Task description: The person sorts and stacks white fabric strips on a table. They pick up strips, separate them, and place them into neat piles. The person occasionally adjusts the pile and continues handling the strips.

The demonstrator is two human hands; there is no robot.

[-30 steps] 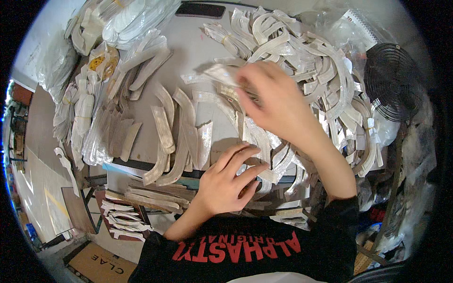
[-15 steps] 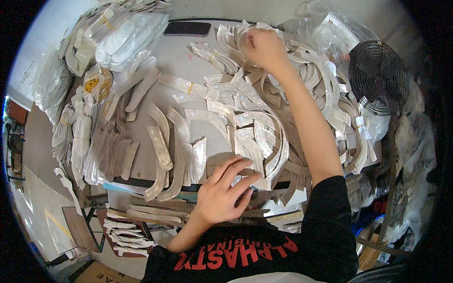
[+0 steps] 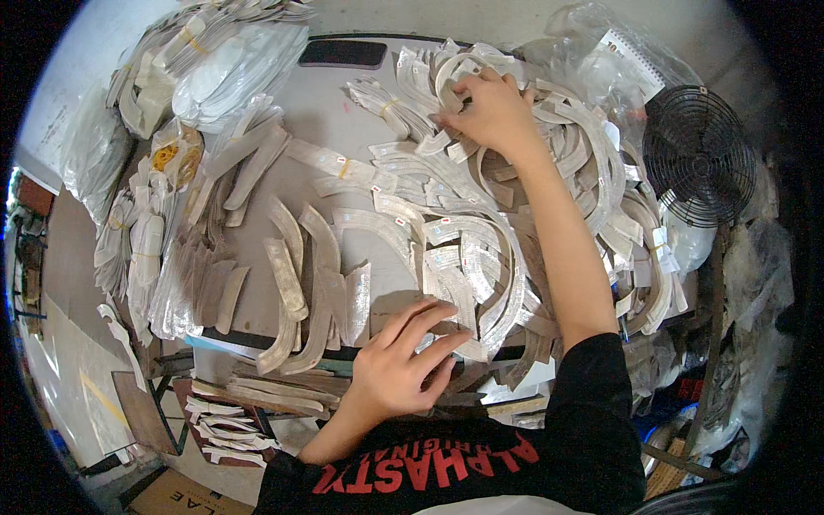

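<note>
Pale, curved fabric-like strips, many with small white labels, lie heaped over the right half of the table. My right hand [image 3: 496, 116] is over the far part of this heap. Its thumb and fingers are bent but apart, beside a looped strip [image 3: 448, 79], with no strip plainly gripped between them. My left hand [image 3: 399, 365] hovers at the near table edge, fingers spread and slightly curled, holding nothing. Just beyond its fingertips are long curved strips [image 3: 508, 300]. Several separate strips [image 3: 319, 292] lie to its left.
A dark phone [image 3: 343, 55] lies at the far edge, near a banded bundle of strips [image 3: 390, 107]. Plastic-wrapped bundles [image 3: 227, 90] and a bag of yellow rubber bands [image 3: 176, 156] are on the left. A black round fan grille [image 3: 699, 156] stands at the right.
My right hand has moved slightly nearer, and its fingers have spread from a closed curl. My left hand stays almost in place. The whole view has shifted a little.
</note>
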